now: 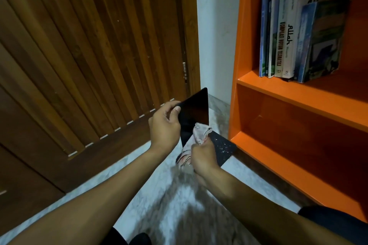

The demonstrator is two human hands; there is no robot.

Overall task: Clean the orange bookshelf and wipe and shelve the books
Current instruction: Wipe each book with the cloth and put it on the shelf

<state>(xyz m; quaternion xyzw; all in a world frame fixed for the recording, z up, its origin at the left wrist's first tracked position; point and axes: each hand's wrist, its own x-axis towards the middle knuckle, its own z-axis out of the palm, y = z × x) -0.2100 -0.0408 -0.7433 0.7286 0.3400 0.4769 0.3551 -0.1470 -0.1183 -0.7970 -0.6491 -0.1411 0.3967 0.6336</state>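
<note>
black bookend [194, 111]: L-shaped, glossy upright, dust-speckled base, frame centre | left hand [164, 125]: fingers pinch its upper edge | right hand [203, 158]: fingers clutch pale cloth [200, 132] against it | orange bookshelf [298, 95]: right, books [298, 36] upper shelf

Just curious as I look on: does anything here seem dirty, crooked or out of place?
Yes. The black bookend has pale specks on its lower flap, beside the cloth. On the orange bookshelf, the rightmost book leans against the row.

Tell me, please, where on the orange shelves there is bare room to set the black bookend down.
The upper shelf is bare right of the books and along its front edge. The lower compartment shows nothing in it. The upper shelf's left end is crowded with books.
</note>
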